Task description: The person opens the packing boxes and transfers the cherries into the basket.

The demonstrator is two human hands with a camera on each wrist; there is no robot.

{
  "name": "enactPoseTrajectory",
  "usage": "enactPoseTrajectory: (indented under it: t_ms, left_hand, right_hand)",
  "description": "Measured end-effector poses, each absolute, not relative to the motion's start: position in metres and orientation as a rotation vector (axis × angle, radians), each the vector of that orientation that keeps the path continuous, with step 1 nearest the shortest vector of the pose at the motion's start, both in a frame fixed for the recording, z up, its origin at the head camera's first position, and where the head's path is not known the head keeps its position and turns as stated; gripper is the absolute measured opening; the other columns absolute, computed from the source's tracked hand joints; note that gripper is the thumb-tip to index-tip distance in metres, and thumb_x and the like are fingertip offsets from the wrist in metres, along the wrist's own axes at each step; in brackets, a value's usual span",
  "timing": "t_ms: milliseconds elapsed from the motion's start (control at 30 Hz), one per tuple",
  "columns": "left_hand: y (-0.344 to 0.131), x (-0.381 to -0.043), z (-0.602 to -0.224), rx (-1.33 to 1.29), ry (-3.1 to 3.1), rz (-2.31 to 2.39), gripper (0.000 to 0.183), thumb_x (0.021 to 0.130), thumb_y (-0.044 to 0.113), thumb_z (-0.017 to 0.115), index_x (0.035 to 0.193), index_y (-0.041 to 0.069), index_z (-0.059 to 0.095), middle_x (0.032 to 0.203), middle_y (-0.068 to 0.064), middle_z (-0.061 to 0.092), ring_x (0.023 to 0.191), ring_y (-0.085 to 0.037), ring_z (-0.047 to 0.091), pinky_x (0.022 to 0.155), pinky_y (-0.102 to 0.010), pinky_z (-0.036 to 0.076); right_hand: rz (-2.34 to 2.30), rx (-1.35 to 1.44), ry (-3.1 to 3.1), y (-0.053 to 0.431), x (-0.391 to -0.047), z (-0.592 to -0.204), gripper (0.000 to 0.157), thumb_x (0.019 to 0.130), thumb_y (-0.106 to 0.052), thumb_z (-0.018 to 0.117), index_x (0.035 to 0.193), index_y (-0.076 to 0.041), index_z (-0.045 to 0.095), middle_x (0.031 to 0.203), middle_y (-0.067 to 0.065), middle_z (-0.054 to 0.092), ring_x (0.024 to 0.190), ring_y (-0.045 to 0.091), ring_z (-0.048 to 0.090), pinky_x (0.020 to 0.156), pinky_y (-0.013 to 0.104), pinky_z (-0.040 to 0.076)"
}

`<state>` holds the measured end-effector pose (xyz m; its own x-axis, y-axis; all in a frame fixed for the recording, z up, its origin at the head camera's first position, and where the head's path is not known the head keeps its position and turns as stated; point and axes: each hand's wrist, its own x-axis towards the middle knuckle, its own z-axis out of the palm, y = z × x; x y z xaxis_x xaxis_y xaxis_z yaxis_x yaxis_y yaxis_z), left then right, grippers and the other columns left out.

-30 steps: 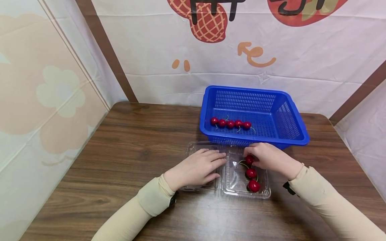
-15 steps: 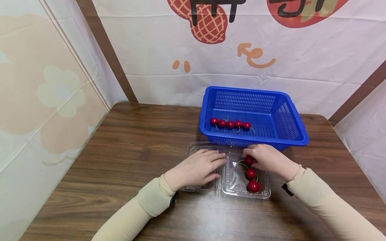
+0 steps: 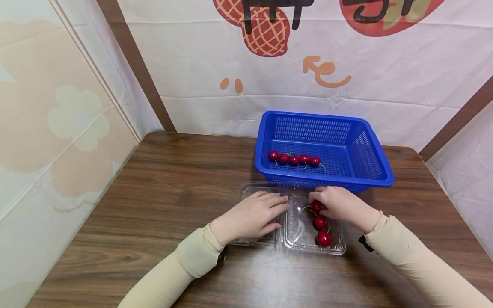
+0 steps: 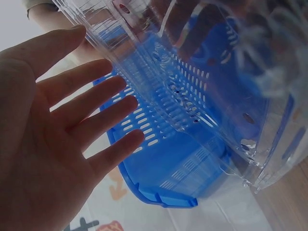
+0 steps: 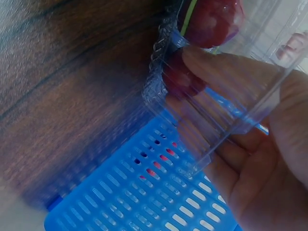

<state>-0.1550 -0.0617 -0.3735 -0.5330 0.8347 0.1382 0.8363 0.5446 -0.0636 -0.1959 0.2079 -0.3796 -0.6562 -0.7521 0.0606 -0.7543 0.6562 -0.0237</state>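
Note:
My right hand [image 3: 340, 205] pinches a red cherry [image 3: 317, 206] between thumb and fingers, at the far end of a clear plastic clamshell box [image 3: 300, 244]. Two more cherries lie in line nearer me, a middle one [image 3: 320, 222] and a near one [image 3: 324, 238], with thin green stems. In the right wrist view the thumb rests on the held cherry [image 5: 180, 77], seen through the box's clear wall. My left hand [image 3: 250, 216] lies over the box's other half [image 3: 250, 188], fingers straight and a little spread. Its palm [image 4: 43, 144] and fingers hold nothing in the left wrist view.
Behind the clamshell stands a blue perforated basket [image 3: 323, 179], close against its far edge. A row of several cherries [image 3: 294, 160] lies on the basket's floor. The wooden table [image 3: 169, 192] reaches a printed cloth backdrop [image 3: 215, 115].
My right hand has shifted very slightly left and toward me, still pinching the far cherry. The left hand, the basket and the other cherries look the same.

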Motion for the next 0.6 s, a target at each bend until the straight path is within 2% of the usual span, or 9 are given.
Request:
enactPoseTrajectory:
  t_ms: [600]
  left_hand:
    - [-0.0614, -0.1545, -0.3729, -1.432, -2.629, -0.010, 0.050, 0.093, 0.039, 0.055, 0.136, 0.014, 0.052, 0.142, -0.003, 0.050, 0.130, -0.022, 0.047, 0.109, -0.038, 0.037]
  right_hand:
    - [0.163, 1.344, -2.832, 0.2069, -0.1985, -0.3817, 0.028, 0.068, -0.004, 0.080, 0.092, -0.009, 0.067, 0.084, 0.004, 0.066, 0.071, 0.014, 0.063, 0.063, 0.031, 0.054]
